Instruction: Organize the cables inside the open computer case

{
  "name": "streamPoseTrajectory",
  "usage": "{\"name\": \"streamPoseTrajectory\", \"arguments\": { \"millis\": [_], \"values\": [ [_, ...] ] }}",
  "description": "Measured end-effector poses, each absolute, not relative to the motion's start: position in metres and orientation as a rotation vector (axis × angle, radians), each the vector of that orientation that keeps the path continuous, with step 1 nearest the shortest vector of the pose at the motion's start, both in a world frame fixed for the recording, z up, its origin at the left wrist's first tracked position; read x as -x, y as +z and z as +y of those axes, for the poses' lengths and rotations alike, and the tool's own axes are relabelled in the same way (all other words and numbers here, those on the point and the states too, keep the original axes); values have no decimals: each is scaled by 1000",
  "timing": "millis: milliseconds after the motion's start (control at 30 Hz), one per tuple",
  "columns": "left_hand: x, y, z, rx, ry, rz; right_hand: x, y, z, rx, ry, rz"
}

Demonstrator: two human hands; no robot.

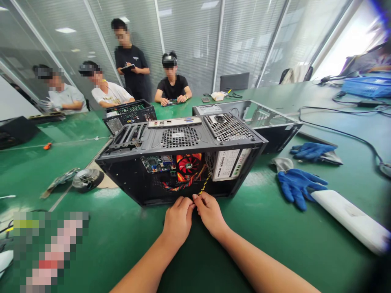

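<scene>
An open black computer case (pixel 128 175) lies on the green table, its rear panel facing up. Inside show a red fan (pixel 187 166), a circuit board (pixel 159 163) and a white-labelled power supply (pixel 231 165). A yellow and black cable (pixel 205 185) runs from near the power supply down to my fingers at the case's near edge. My left hand (pixel 179 219) is closed, its fingertips pinching at the cable's end. My right hand (pixel 210 213) pinches the same cable beside it, and the two hands touch. What lies between the fingertips is mostly hidden.
Blue gloves (pixel 297 185) and a long white object (pixel 350 219) lie right. Another case frame (pixel 275 118) stands behind. A round metal part (pixel 87 179) sits left, beyond it a small orange item (pixel 47 146). Several people are across the green table (pixel 262 228).
</scene>
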State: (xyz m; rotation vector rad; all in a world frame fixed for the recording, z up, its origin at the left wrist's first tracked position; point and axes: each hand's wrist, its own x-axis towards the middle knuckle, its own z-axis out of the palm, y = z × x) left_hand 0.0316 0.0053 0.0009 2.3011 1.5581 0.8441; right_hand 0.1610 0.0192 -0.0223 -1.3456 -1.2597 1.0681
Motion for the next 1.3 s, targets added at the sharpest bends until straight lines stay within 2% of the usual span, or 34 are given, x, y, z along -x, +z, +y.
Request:
{"name": "streamPoseTrajectory", "arguments": {
  "millis": [567, 967, 1300],
  "values": [
    [-31, -3, 3, -2334, 827, 1621, -161, -23, 19, 1356, 1066, -1234],
    [-31, -5, 4, -2273, 960, 1530, -163, -23, 19, 1412, 1004, -1281],
    [-31, -4, 4, -2308, 815, 1630, -162, -28, 21, 1370, 1045, -1249]
  ]
}}
